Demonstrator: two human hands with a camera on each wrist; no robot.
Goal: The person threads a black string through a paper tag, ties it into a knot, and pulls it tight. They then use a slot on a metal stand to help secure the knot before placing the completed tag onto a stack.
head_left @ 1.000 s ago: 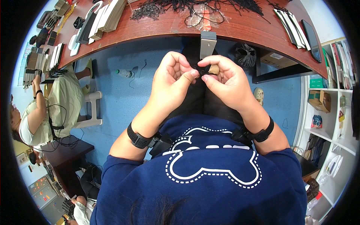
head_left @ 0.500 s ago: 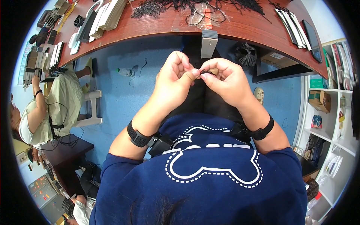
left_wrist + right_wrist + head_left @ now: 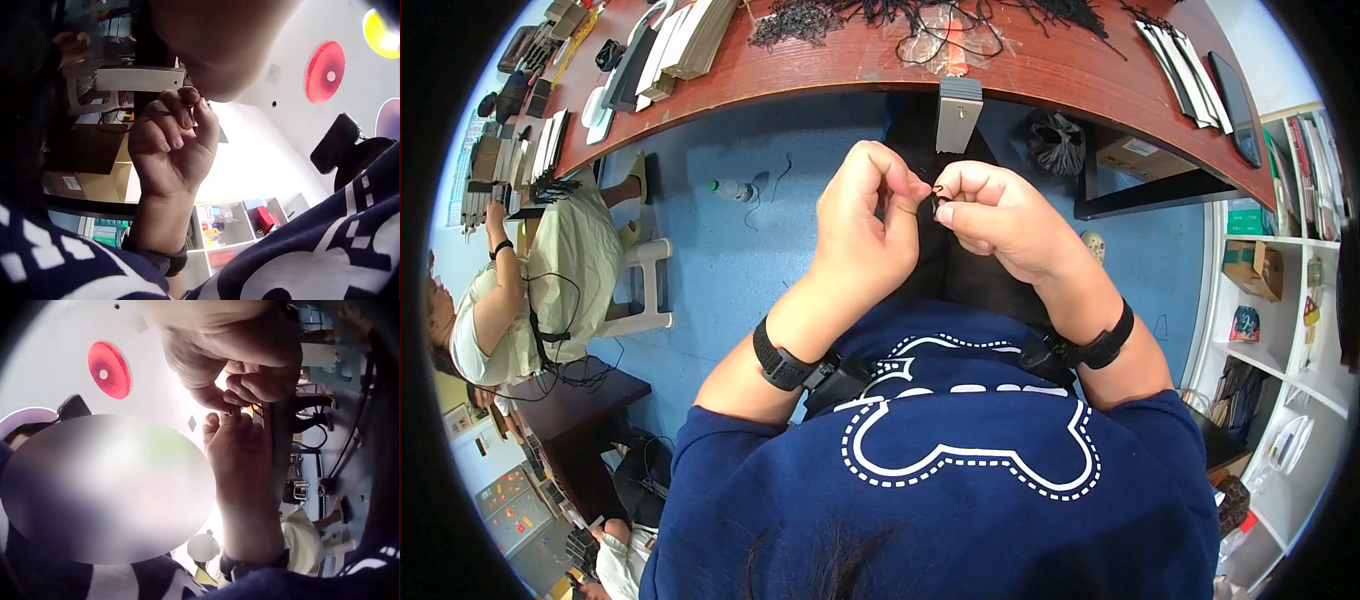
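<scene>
In the head view, my left hand (image 3: 868, 215) and right hand (image 3: 1005, 222) meet fingertip to fingertip above the lap. Between them shows a short loop of thin black cord (image 3: 939, 190). The right thumb and forefinger pinch it, and the left thumb and forefinger pinch at its other side. Most of the cord is hidden by the fingers. From the left wrist, the right hand (image 3: 175, 140) appears with its fingers curled toward the palm. A dark strand of the cord (image 3: 259, 411) sticks out beside the fingertips in the right wrist view.
A grey stack of flat pieces (image 3: 959, 115) juts over the edge of the red-brown table (image 3: 800, 95), just beyond the hands. Black cords (image 3: 880, 12) lie heaped there near a clear plastic bag (image 3: 920, 45). A phone (image 3: 1233, 105) lies far right; another person (image 3: 510, 290) sits left.
The left hand has turned, its fingers curling in more. The right fingers have also closed up, and the black cord loop now shows between the fingertips.
</scene>
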